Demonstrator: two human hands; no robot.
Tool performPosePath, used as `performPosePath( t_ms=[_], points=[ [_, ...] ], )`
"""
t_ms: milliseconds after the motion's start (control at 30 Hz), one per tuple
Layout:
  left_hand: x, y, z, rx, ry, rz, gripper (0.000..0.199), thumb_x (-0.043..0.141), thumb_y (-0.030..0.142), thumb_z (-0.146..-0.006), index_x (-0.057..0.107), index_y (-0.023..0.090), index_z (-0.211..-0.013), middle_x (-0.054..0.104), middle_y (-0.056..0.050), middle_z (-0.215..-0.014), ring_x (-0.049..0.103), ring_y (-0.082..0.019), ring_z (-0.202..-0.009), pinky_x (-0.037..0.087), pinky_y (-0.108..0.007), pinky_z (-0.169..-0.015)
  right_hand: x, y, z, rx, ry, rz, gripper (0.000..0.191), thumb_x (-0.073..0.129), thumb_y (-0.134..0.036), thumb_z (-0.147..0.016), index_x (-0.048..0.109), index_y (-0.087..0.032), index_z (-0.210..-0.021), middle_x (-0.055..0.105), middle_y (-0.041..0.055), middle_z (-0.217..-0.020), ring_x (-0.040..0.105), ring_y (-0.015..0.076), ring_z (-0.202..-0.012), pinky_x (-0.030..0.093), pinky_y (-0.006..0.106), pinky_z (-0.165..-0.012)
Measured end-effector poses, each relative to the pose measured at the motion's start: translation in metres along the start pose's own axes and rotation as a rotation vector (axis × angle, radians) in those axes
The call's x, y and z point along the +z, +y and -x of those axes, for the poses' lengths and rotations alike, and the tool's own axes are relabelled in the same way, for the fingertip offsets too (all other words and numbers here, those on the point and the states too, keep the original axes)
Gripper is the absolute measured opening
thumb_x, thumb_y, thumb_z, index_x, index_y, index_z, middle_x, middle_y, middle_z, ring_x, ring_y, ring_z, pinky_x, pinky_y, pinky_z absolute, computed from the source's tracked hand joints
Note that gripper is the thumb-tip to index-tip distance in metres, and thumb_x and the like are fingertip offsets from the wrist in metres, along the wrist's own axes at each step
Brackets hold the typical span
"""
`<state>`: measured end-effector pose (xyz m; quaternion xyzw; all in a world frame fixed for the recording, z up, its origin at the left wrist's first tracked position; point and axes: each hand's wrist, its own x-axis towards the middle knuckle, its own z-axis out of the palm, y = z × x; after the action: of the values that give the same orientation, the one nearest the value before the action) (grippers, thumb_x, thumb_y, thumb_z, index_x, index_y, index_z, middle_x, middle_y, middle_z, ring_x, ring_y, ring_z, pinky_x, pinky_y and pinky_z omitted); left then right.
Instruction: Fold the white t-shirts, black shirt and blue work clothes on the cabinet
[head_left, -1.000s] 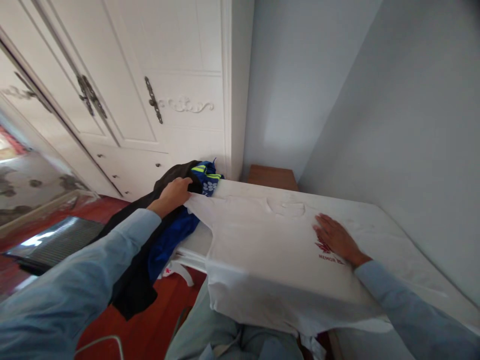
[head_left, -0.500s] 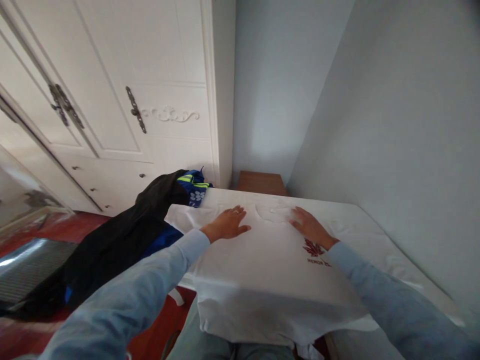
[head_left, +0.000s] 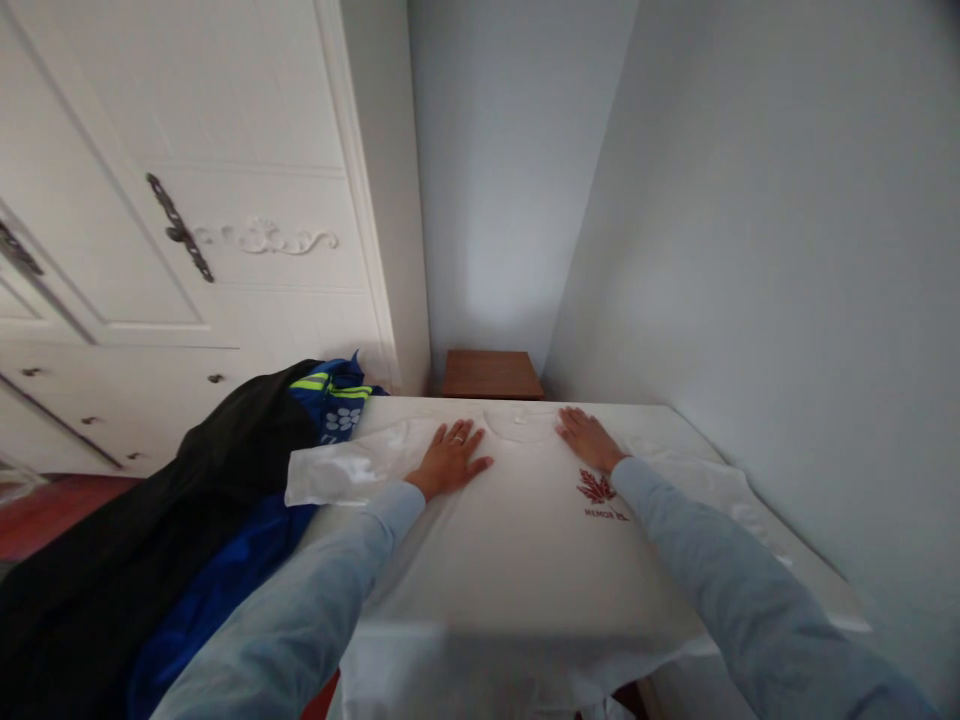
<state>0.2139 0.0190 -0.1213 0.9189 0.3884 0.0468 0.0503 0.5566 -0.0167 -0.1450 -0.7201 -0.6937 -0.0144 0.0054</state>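
A white T-shirt (head_left: 510,540) lies spread on a white table (head_left: 637,415), its neckline toward the far edge and its lower part hanging over the near edge. A red maple leaf print (head_left: 596,487) with lettering marks its chest. My left hand (head_left: 450,460) rests flat on the shirt left of the neckline, fingers spread, a ring on one finger. To the right of the neckline, my right hand (head_left: 589,438) also lies flat with fingers stretched out. Neither hand grips the fabric. The left sleeve (head_left: 330,475) reaches past the table's left side.
Black and blue clothes (head_left: 225,480) with yellow-green stripes are heaped at the table's left. A white wardrobe (head_left: 285,120) stands behind them. Beyond the far edge is a brown wooden piece (head_left: 491,375). A grey wall (head_left: 787,250) runs along the right.
The view has turned to the right. The left sleeve now extends straighter to the left, and the shirt's front looks flatter. Both hands remain flat near the neckline.
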Motion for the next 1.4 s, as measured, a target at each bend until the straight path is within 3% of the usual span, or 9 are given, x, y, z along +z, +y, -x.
performPosePath(
  t_ms=[333,500,633,767,933,1033,1133,1300,1400],
  points=[
    [0.004,-0.015,-0.022,0.01,0.044,-0.015,0.066,0.03,0.058,-0.103,0.041,0.019,-0.154,0.032,-0.015,-0.164,0.026,-0.029,-0.153,0.019,-0.052,-0.124,0.012,0.03,-0.041,-0.04,0.077,-0.039,0.058,0.025,-0.039,-0.104,0.042,-0.016,-0.155,0.036,0.0153,-0.162,0.03,0.0273,-0.152,0.031,0.051,-0.12],
    [0.001,-0.036,-0.02,0.021,0.068,-0.003,0.058,0.031,0.051,-0.105,0.045,0.019,-0.151,0.037,-0.015,-0.161,0.031,-0.024,-0.151,0.023,-0.047,-0.124,0.015,0.045,-0.051,0.0,0.1,-0.03,0.057,0.026,-0.039,-0.104,0.045,-0.016,-0.153,0.04,0.0172,-0.16,0.036,0.0276,-0.149,0.034,0.052,-0.118],
    [-0.003,-0.063,0.007,-0.081,0.086,-0.066,0.058,0.035,0.048,-0.104,0.046,0.015,-0.15,0.039,-0.019,-0.159,0.032,-0.028,-0.151,0.025,-0.048,-0.123,0.018,0.051,-0.059,0.007,0.11,-0.015,0.057,0.024,-0.037,-0.103,0.047,-0.015,-0.151,0.043,0.0193,-0.157,0.039,0.0296,-0.147,0.036,0.056,-0.115],
    [-0.006,-0.083,0.058,-0.16,0.096,-0.137,0.062,0.039,0.05,-0.102,0.045,0.011,-0.15,0.038,-0.023,-0.159,0.032,-0.033,-0.15,0.028,-0.051,-0.121,0.02,0.056,-0.061,-0.011,0.109,-0.027,0.059,0.023,-0.036,-0.102,0.05,-0.013,-0.148,0.044,0.0204,-0.156,0.04,0.0315,-0.147,0.036,0.059,-0.115],
    [-0.013,-0.081,0.106,-0.239,0.131,-0.191,0.061,0.042,0.049,-0.101,0.048,0.007,-0.145,0.041,-0.026,-0.156,0.032,-0.035,-0.15,0.028,-0.052,-0.121,0.003,0.05,-0.06,-0.014,0.094,-0.023,0.059,0.03,-0.033,-0.098,0.048,-0.008,-0.149,0.046,0.0226,-0.154,0.04,0.0347,-0.145,0.032,0.06,-0.117],
    [-0.012,-0.069,0.112,-0.206,0.188,-0.162,0.048,0.044,0.039,-0.101,0.054,0.011,-0.139,0.046,-0.022,-0.155,0.035,-0.033,-0.149,0.029,-0.051,-0.122,-0.019,0.013,-0.066,-0.124,0.222,-0.025,0.061,0.036,-0.019,-0.091,0.045,-0.006,-0.151,0.053,0.0236,-0.148,0.048,0.0352,-0.139,0.029,0.06,-0.119],
    [-0.008,-0.056,0.109,-0.198,0.242,-0.109,0.041,0.042,0.027,-0.1,0.059,0.008,-0.133,0.053,-0.022,-0.148,0.044,-0.029,-0.144,0.034,-0.046,-0.12,-0.038,-0.064,-0.076,-0.245,0.298,-0.122,0.062,0.035,-0.008,-0.087,0.05,-0.007,-0.148,0.059,0.0204,-0.144,0.053,0.0311,-0.135,0.036,0.051,-0.117],
    [-0.006,-0.048,0.109,-0.254,0.348,-0.047,0.029,0.045,0.019,-0.097,0.069,0.013,-0.111,0.064,-0.018,-0.131,0.056,-0.027,-0.131,0.044,-0.043,-0.112,-0.051,-0.235,-0.084,-0.633,0.014,-0.318,0.062,0.038,-0.001,-0.083,0.059,-0.016,-0.14,0.062,0.0118,-0.143,0.056,0.0227,-0.132,0.041,0.04,-0.114],
    [-0.01,-0.045,0.113,-0.281,0.352,-0.013,0.026,0.045,0.019,-0.097,0.071,0.015,-0.099,0.07,-0.015,-0.111,0.065,-0.026,-0.111,0.051,-0.04,-0.101,-0.056,-0.312,-0.087,-0.743,-0.064,-0.23,0.059,0.046,-0.002,-0.084,0.059,-0.015,-0.14,0.061,0.013,-0.143,0.057,0.0223,-0.131,0.043,0.035,-0.11]
  ],
)
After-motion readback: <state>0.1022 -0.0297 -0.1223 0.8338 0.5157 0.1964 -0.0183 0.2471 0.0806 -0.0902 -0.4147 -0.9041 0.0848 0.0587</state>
